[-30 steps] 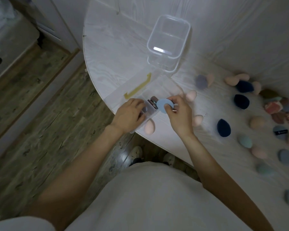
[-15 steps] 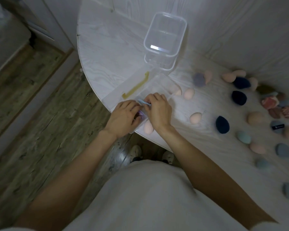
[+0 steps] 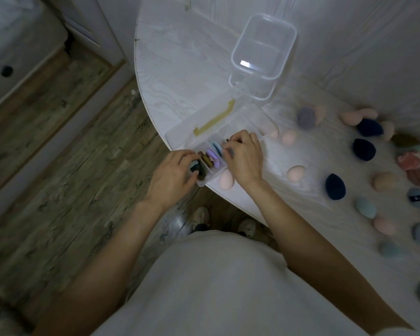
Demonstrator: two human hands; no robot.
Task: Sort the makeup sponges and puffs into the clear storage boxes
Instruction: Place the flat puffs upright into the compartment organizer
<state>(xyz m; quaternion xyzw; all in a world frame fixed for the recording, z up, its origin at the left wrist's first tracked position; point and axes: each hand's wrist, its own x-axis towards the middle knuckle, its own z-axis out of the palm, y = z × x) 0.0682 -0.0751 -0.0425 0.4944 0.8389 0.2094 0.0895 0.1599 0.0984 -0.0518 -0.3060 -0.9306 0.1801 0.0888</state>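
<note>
A flat clear divided box (image 3: 250,115) lies at the table's near edge, its lid with a yellow latch (image 3: 215,121) folded open to the left. Flat puffs stand on edge in its compartments: a light blue puff (image 3: 216,147), a purple puff (image 3: 212,156), brown and dark ones beside them. My left hand (image 3: 172,175) grips the box's near-left corner. My right hand (image 3: 244,156) rests over the box with curled fingers touching the light blue puff. A pink egg sponge (image 3: 226,180) lies against the box's near side.
A taller clear box (image 3: 286,60) stands further back on the white table (image 3: 180,69). Several egg sponges and puffs in pink, navy, teal and grey are scattered to the right, such as a navy sponge (image 3: 335,186). The table's curved edge drops to wooden floor on the left.
My right hand carried the light blue puff leftward into the divided box and now sits over it. The left hand stayed on the box's corner.
</note>
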